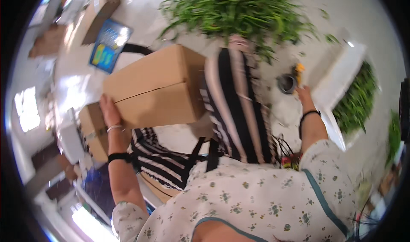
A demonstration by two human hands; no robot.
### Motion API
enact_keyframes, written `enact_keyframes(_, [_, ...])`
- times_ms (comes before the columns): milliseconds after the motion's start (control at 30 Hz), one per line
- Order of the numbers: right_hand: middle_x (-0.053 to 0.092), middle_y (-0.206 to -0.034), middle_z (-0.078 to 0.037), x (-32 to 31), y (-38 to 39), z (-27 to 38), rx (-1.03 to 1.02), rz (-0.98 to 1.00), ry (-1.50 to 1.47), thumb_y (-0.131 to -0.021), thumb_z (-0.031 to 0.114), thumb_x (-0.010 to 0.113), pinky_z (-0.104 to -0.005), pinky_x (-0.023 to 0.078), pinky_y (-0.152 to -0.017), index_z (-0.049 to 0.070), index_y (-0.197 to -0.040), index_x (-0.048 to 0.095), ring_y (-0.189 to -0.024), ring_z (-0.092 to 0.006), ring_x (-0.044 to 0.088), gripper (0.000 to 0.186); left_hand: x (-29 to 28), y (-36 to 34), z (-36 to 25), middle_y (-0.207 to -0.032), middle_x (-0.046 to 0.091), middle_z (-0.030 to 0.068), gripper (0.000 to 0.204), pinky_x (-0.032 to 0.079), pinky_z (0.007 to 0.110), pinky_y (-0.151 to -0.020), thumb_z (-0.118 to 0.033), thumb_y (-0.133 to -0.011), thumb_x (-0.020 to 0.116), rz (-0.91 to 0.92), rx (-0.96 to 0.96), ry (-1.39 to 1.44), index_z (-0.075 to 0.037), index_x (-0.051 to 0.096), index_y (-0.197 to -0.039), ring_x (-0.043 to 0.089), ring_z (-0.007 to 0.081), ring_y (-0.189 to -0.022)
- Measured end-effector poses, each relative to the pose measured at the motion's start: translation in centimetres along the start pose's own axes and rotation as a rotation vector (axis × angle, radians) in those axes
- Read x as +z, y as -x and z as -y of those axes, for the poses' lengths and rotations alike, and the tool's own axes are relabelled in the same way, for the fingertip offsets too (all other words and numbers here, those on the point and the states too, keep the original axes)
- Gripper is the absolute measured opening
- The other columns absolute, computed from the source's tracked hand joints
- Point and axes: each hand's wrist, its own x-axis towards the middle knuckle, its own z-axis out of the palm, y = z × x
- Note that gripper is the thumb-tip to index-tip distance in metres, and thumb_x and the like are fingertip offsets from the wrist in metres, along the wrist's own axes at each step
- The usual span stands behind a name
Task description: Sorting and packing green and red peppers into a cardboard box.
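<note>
A closed brown cardboard box [158, 96] sits tilted beside my striped trouser leg [232, 101]. My left hand [110, 111] grips the box's left end, its fingers laid along the edge. Over on the right, my right arm stretches out above the floor. My right hand [304, 96] is closed around the yellow handle of what looks like a tape dispenser [288, 83], with a dark grey round part. Its fingertips are small and slightly blurred here.
Long green leaves lie in a big heap [239, 13] ahead of me. At the right stands a white foam box [335, 73], with more greens [358, 101] beside it. A blue printed packet [110, 45] and other cartons [101, 13] are at the left.
</note>
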Motion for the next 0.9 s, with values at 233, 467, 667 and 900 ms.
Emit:
enact_keyframes(233, [0.055,-0.105,-0.027,9.8,3.4,5.4,0.209,-0.095,0.250,-0.062,0.023,0.068,-0.0421,0.041,-0.090,-0.006,-0.113,0.040,-0.101,-0.0408,0.053,0.065,-4.2,1.6,-1.5,-0.140,0.025,0.0200,0.053,0.017,0.035,-0.108,-0.032,-0.093,0.027,0.113,-0.265,-0.055,0.003,0.026,-0.134,0.020,0.0325,-0.131])
enact_keyframes(467, [0.057,-0.093,-0.020,6.4,5.4,10.7,0.258,0.105,-0.248,-0.075,0.012,0.059,-0.0465,0.053,-0.051,-0.007,-0.104,0.046,-0.076,-0.0320,0.062,0.037,-3.4,0.6,-2.4,-0.140,0.027,0.0174,0.061,0.024,0.034,-0.104,-0.042,-0.090,0.030,0.049,-0.418,0.111,-0.001,0.027,-0.134,0.026,0.0289,-0.129])
enact_keyframes(667, [0.054,-0.111,-0.011,-1.5,0.0,21.9,-0.230,0.360,-0.872,-0.077,0.013,0.061,-0.0356,0.048,-0.081,0.004,-0.121,0.041,-0.097,-0.0248,0.056,0.049,-4.1,-1.2,-5.7,-0.141,0.026,0.0131,0.062,0.029,0.038,-0.101,-0.045,-0.087,0.033,0.067,-0.595,0.272,-0.008,0.025,-0.136,0.031,0.0302,-0.126])
enact_keyframes(900, [0.050,-0.122,-0.011,-9.4,17.2,51.0,-0.577,0.569,-1.273,-0.082,0.011,0.056,-0.0444,0.036,-0.096,0.002,-0.122,0.045,-0.111,-0.0248,0.048,0.042,-6.6,0.0,-5.9,-0.139,0.031,0.0121,0.059,0.034,0.039,-0.098,-0.041,-0.087,0.035,0.082,-0.584,0.379,-0.009,0.026,-0.136,0.041,0.0317,-0.118])
